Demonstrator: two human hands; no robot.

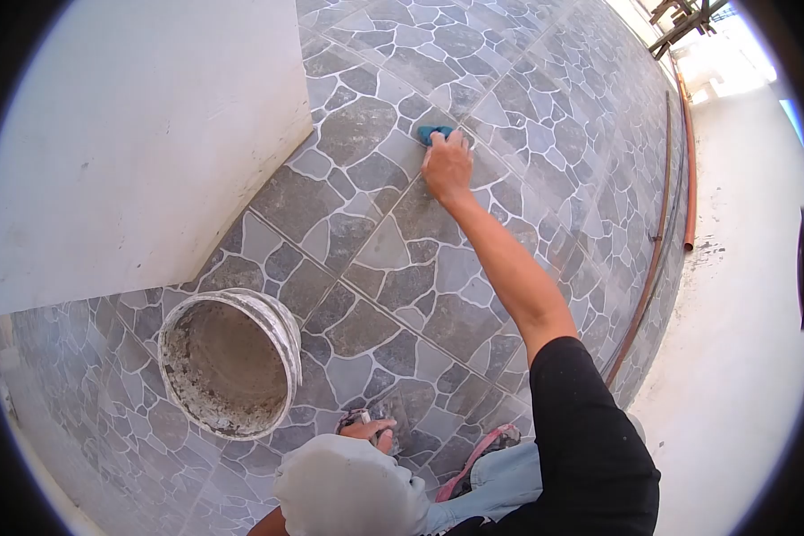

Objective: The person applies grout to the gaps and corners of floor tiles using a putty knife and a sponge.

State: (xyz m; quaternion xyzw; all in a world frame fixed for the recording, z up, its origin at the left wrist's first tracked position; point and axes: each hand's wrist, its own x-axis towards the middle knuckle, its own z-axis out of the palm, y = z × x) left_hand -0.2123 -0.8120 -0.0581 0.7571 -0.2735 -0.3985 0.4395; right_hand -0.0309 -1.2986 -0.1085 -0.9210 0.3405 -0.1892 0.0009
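Observation:
My right hand reaches far forward with the arm stretched out. Its fingers press a blue-green sponge-like pad onto the stone-patterned tile floor, beside a tile joint. Low in the view, my left hand is closed around the handle of a flat trowel-like tool, close to the floor. A pale rounded cloth-covered shape partly hides that hand and its forearm. To its left stands a white, dirt-caked bucket with murky grey-brown contents.
A white wall block with a corner juts in at the upper left. Along the right wall lie long pipes. Wooden framing stands at the far upper right. A pink-strapped sandal shows near my leg.

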